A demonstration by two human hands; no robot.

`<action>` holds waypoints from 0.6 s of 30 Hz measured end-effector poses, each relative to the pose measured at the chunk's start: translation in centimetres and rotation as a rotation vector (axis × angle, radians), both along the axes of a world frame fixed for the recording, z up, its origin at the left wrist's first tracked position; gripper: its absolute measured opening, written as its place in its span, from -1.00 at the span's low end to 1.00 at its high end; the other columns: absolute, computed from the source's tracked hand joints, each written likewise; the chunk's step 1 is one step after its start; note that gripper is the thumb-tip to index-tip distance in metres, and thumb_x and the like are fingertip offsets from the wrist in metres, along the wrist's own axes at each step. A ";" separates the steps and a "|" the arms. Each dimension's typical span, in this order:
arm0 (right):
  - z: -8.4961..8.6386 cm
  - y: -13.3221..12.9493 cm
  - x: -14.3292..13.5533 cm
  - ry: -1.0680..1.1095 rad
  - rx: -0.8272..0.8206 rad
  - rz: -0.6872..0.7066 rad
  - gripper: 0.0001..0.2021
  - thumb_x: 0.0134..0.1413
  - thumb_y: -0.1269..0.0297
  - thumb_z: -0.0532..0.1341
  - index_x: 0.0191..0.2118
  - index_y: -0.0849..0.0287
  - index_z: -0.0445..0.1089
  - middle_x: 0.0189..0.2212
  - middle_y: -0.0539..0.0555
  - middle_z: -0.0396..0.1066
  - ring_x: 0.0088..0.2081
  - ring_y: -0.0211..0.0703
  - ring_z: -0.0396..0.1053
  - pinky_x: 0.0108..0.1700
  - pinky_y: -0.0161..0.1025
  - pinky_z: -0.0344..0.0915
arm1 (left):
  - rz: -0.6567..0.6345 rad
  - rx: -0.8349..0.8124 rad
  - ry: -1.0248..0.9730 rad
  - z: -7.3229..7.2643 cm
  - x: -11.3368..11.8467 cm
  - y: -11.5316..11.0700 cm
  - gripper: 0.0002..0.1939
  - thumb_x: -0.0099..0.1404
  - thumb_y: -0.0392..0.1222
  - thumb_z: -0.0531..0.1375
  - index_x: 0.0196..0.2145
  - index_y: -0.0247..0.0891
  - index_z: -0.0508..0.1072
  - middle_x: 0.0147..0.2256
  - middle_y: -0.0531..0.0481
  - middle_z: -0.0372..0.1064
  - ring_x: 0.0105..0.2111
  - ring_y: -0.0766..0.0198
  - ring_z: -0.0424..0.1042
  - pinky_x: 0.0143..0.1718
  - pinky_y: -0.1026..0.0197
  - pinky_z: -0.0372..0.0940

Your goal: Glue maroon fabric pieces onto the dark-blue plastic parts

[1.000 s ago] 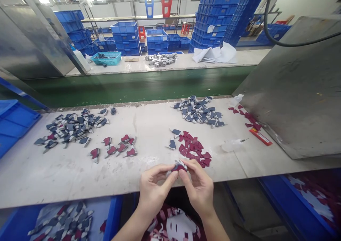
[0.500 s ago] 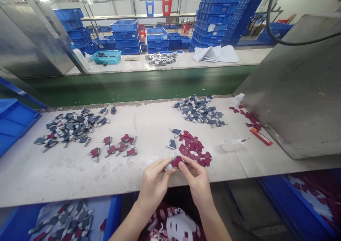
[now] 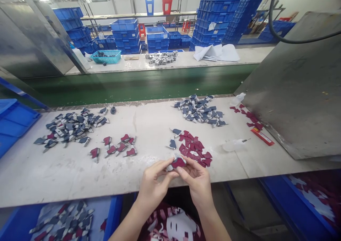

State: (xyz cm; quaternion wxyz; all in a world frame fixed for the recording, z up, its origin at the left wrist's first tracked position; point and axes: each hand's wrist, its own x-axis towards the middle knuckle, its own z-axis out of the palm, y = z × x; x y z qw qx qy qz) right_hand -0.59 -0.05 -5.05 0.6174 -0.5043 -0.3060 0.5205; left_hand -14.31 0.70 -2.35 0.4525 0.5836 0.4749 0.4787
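Between my two hands is a small grey-and-white plastic part with a maroon piece (image 3: 178, 162) on its face. My left hand (image 3: 156, 180) pinches its left end with thumb and fingers. On its right side, the thumb and fingers of my right hand (image 3: 196, 175) press against it. Just beyond lie a pile of loose maroon pieces (image 3: 193, 145) and two grey-blue parts (image 3: 172, 144). Further back is a heap of grey-blue and white parts (image 3: 198, 109). To the left, several parts with maroon faces (image 3: 121, 147) are spread out.
A larger heap of grey parts (image 3: 73, 125) lies at left. At right are a clear needle-tipped bottle (image 3: 233, 146), a red packet (image 3: 262, 137) and a metal panel (image 3: 303, 85). A green conveyor (image 3: 160, 83) runs behind the table. Blue bins (image 3: 114, 212) stand below the table edge.
The held part has tilted so that more of its maroon face and grey-white upper edge shows. My right thumb has slid slightly lower on it. The piles have not moved.
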 end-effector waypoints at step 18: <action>-0.3 0.2 1.2 -0.423 0.258 0.166 -0.83 0.16 0.25 0.31 -0.14 0.04 0.60 -0.35 0.06 0.43 -0.29 -0.17 0.42 -0.25 -0.26 0.43 | 0.051 -0.347 -0.192 0.3 0.3 0.3 -0.84 0.06 -0.24 0.38 -0.35 -0.30 0.60 -0.31 -0.14 0.63 -0.27 0.08 0.63 -0.16 0.19 0.52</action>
